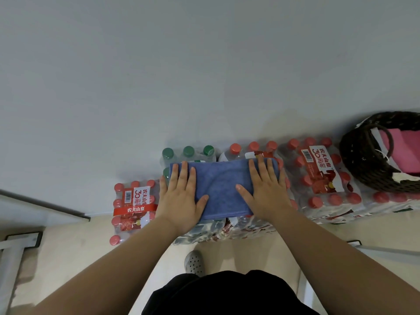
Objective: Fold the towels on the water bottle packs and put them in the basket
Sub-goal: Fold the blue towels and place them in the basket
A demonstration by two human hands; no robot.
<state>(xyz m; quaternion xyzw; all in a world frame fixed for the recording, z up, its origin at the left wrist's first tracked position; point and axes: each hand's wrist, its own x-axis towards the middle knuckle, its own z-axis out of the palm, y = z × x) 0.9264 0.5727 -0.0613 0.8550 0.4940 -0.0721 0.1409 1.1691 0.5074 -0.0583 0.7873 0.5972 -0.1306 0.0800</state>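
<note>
Blue terry cloth, folded into a long band, lies across the top of the shrink-wrapped water bottle packs (pixel 227 230) straight in front of me. This is the blue towel (pixel 221 187). It runs left to right, with its far edge toward the pale wall (pixel 204 76) and its near edge close to the front of the packs.

My left hand (pixel 180 196) lies flat on the towel's left end. Its fingers are straight and slightly spread, pointing away from me, and the thumb angles inward across the cloth. The outer side of this hand reaches past the towel's left edge.

My right hand (pixel 264 192) lies flat in the same way on the right end, with fingers straight, thumb turned inward and its outer side overlapping the towel's right edge. Neither hand grips anything. Both palms press down on the cloth, and a bare stretch of towel shows between the two thumbs.

Behind the towel, green caps (pixel 188 151) stand at the back left and red caps (pixel 253 146) at the back right. To my right, just beside the towel, is a red-capped pack (pixel 318 178) with a red and white label. A lower pack (pixel 134 208) sits to the left, near the floor (pixel 68 246).

At the far right, well apart from both hands, a dark woven basket (pixel 363 169) seems to sit on the row of packs. A pink towel (pixel 406 153) lies inside it. Below my arms I see one grey perforated shoe (pixel 194 262).
</note>
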